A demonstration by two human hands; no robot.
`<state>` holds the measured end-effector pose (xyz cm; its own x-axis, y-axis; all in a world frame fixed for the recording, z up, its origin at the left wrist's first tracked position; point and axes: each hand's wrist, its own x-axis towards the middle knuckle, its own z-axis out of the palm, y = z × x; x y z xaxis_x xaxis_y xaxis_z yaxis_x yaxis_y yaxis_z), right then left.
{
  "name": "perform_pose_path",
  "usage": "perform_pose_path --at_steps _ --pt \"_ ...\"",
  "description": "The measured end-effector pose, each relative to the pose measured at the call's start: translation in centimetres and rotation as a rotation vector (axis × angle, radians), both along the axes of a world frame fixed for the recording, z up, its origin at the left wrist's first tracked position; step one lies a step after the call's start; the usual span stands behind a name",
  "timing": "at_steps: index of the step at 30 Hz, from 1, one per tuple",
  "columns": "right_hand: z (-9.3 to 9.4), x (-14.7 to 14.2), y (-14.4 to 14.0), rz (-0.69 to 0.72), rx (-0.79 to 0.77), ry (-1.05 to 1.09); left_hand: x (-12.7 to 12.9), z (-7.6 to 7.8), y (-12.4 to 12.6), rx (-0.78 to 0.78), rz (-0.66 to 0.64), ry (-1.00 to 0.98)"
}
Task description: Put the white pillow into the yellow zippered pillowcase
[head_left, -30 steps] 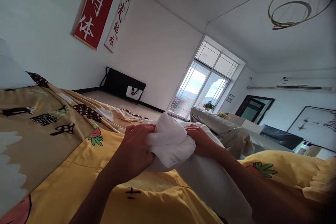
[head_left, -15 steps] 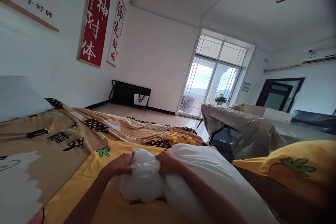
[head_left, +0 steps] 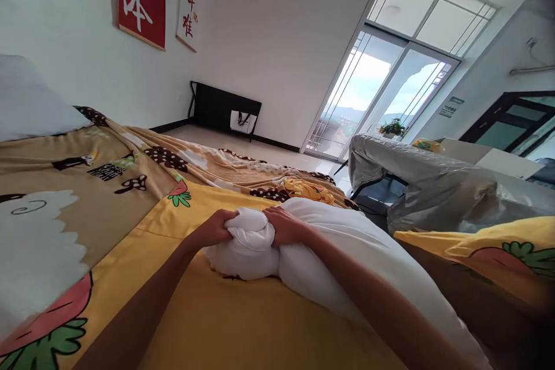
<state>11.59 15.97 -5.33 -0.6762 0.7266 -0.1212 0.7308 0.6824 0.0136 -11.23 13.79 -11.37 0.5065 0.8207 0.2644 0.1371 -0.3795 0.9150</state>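
Note:
A soft white pillow [head_left: 359, 243] lies across the yellow bed sheet [head_left: 225, 324], its near left end bunched and twisted into a rounded lump. My left hand [head_left: 212, 228] is closed on the left side of that lump. From the right, my right hand [head_left: 284, 226] grips the same lump, its fingers bent over the top. Folds of white cloth stand up between the two hands. Both forearms reach in from the bottom edge, the right one passing over the pillow.
A tan patterned blanket [head_left: 130, 185] spreads over the left and far side. At right lies a yellow carrot-print pillow [head_left: 498, 254]. Beyond it stands a plastic-covered table [head_left: 433, 179]. A black folded frame [head_left: 217, 110] leans by the far wall; glass doors [head_left: 368, 92] are behind.
My view has tilted down and turned slightly. Both hands stay on the white pillow, and its bunched end now looks more tightly twisted, with a distinct fold between them.

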Motion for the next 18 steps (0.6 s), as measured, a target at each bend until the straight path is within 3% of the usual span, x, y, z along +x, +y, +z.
perform_pose_path --at_steps 7,12,14,16,18 --pt "-0.6 0.5 -1.7 -0.027 0.028 0.062 0.1 0.5 -0.2 -0.005 -0.006 -0.070" --pt "1.1 0.0 -3.6 0.002 0.080 -0.064 -3.8 0.6 0.3 -0.131 -0.124 -0.154" --pt "2.4 -0.1 -4.0 -0.001 0.093 -0.110 -5.4 0.1 0.9 -0.044 0.013 -0.092" --pt "3.9 -0.1 -4.2 -0.020 0.094 -0.141 -6.2 -0.6 1.4 0.077 0.175 0.109" --pt "5.5 0.1 -4.2 -0.048 0.088 -0.164 -6.0 -1.6 1.8 0.144 0.253 0.319"
